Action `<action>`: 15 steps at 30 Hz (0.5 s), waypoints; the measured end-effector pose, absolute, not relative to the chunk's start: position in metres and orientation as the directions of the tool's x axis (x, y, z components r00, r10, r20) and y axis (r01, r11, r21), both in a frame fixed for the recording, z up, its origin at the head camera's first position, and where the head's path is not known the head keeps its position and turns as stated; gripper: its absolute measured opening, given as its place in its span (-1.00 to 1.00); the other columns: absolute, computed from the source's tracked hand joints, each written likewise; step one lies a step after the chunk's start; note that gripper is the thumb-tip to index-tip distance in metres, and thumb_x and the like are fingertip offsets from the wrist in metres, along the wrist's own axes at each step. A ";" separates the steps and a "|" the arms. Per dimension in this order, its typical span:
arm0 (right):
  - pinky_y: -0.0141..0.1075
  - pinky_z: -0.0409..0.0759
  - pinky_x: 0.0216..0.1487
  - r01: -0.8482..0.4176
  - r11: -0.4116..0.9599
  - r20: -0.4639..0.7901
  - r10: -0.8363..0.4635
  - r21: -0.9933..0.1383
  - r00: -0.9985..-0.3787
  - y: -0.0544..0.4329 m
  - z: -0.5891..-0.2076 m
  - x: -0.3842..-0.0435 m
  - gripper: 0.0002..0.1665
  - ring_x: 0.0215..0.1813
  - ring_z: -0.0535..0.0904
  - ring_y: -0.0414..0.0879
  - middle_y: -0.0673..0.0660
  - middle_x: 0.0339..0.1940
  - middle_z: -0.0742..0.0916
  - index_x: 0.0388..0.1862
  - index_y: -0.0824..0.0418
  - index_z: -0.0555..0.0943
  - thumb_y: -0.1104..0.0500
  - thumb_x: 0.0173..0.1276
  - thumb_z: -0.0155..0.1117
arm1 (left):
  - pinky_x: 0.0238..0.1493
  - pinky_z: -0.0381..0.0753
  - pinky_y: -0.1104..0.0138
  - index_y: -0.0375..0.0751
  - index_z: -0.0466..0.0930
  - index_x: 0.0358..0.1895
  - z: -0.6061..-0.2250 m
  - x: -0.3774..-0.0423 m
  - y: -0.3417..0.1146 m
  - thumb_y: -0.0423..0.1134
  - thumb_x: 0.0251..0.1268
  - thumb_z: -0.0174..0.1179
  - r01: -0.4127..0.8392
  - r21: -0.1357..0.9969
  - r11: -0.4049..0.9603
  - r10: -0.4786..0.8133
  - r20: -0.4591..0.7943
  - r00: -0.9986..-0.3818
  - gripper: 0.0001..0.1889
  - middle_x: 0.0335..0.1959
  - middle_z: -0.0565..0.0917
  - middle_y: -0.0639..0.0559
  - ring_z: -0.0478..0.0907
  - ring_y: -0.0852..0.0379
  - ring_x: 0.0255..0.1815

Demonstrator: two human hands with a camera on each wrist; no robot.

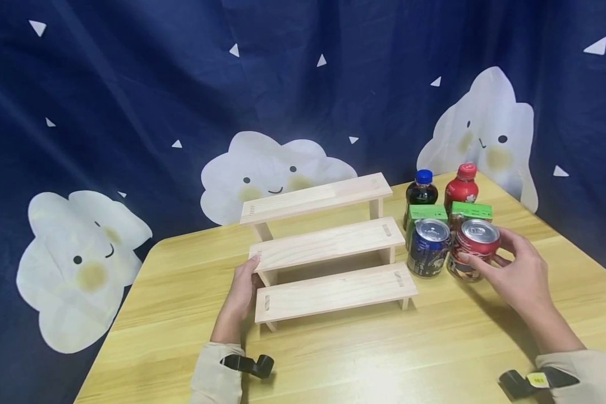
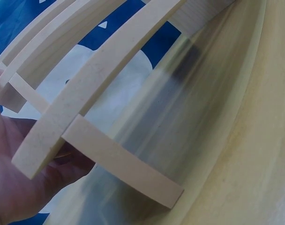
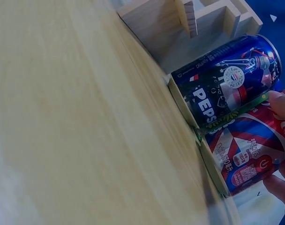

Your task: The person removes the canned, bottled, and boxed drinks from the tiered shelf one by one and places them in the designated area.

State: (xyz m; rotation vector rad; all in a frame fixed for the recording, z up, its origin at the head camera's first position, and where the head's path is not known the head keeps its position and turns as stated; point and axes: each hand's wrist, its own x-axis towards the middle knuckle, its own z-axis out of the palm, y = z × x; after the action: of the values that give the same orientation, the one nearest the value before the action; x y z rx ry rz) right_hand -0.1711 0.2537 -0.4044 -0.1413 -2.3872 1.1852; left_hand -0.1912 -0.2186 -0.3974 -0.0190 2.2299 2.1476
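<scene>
A pale wooden three-step rack (image 1: 328, 294) stands on the table, its steps rising toward the back. My left hand (image 1: 238, 292) grips the left end of its middle step, thumb on top; in the left wrist view the fingers of that hand (image 2: 25, 178) wrap beneath the wood. To the rack's right, my right hand (image 1: 525, 275) holds a red soda can (image 1: 477, 242), with the thumb on the near side and fingers around the far right. The can is upright beside a dark blue Pepsi can (image 3: 227, 82). Part of the right hand lies outside the right wrist view.
Behind the cans stand two green-topped boxes, a left box (image 1: 426, 212) and a right box (image 1: 472, 211). Farther back are a dark bottle with a blue cap (image 1: 423, 177) and a red bottle (image 1: 461, 189). A blue curtain (image 1: 156, 84) with cloud faces hangs behind the wooden table (image 1: 171, 325).
</scene>
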 end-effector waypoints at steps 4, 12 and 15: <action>-0.74 0.36 -0.05 -0.115 0.597 0.356 0.302 -0.794 -0.884 0.251 -0.398 -0.170 -0.06 0.20 0.42 -0.13 0.37 0.21 0.49 0.37 0.27 0.28 0.03 0.07 0.48 | 0.10 0.43 -0.02 -0.45 0.38 0.14 -0.398 -0.192 -0.221 -0.01 0.47 -0.29 -0.041 0.998 0.055 0.012 -0.042 -0.999 -0.46 -0.12 0.56 -0.12 0.48 -0.22 0.03; -0.30 0.30 0.33 -0.275 0.630 0.515 0.233 -0.727 -0.825 0.225 -0.354 -0.168 -0.35 0.29 0.39 -0.04 0.30 0.28 0.48 0.36 0.18 0.35 0.09 0.30 0.23 | 0.25 0.36 0.00 -0.50 0.38 0.14 -0.385 -0.197 -0.230 -0.08 0.48 -0.24 -0.042 0.977 0.211 -0.041 -0.034 -0.999 -0.49 0.11 0.47 -0.31 0.39 -0.15 0.21; 0.15 0.21 0.31 -0.350 0.669 0.536 0.086 -0.656 -0.840 0.208 -0.334 -0.176 -0.33 0.29 0.31 0.35 0.36 0.32 0.42 0.39 0.21 0.30 0.06 0.35 0.17 | 0.35 0.21 -0.01 -0.45 0.29 0.26 -0.372 -0.201 -0.236 0.00 0.48 -0.27 -0.057 0.939 0.339 -0.091 -0.027 -0.996 -0.42 0.29 0.34 -0.30 0.25 -0.17 0.34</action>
State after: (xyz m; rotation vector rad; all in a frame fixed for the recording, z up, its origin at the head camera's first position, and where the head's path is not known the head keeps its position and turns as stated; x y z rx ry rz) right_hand -0.1760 0.2083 -0.3341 0.2041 -2.3468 1.0764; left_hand -0.2009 -0.2362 -0.3721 -0.1427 2.5953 1.8172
